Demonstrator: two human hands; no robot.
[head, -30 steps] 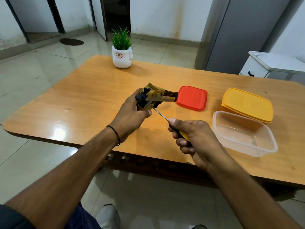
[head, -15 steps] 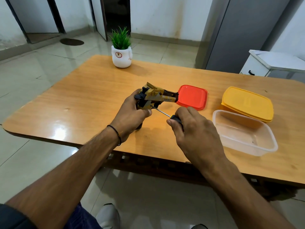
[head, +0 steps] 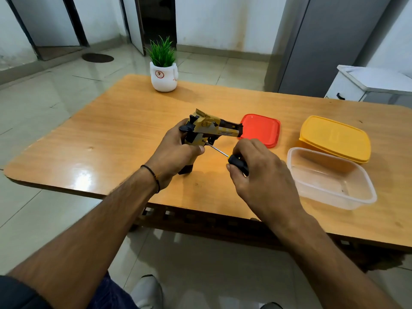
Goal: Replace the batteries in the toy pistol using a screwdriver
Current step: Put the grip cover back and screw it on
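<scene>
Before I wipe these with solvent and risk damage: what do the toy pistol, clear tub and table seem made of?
Toy pistol: likely moulded plastic, matt yellow and black, with printed marks. Clear tub: thin translucent plastic, glossy; the wood beneath shows through. Table: wood-grain top, probably laminate or varnish, since it mirrors the light.
</scene>
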